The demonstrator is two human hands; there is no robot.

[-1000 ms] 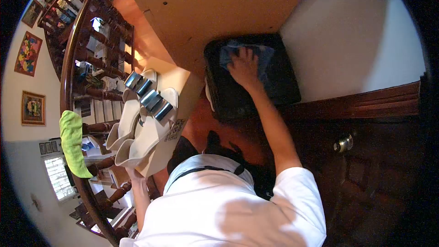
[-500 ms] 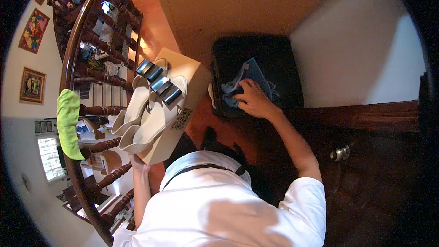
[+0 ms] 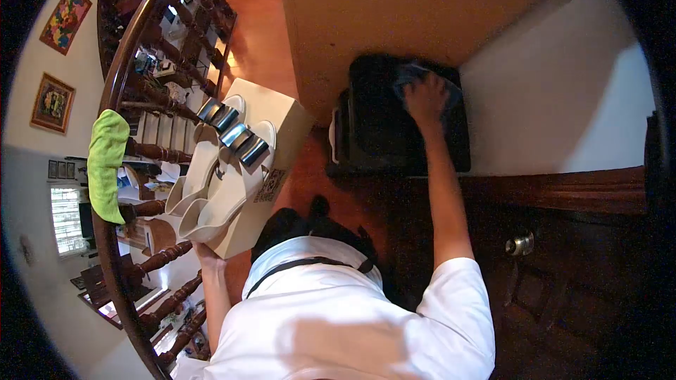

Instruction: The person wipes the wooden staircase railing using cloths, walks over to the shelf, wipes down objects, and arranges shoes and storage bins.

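The right hand (image 3: 427, 98) covered a blue cloth (image 3: 410, 72) near the black case's (image 3: 384, 130) far right corner, grip too blurred to tell; what was done or left there didn't show. The left hand (image 3: 207, 255) held the box (image 3: 278, 109) by its near edge, sandals (image 3: 236, 186) on top
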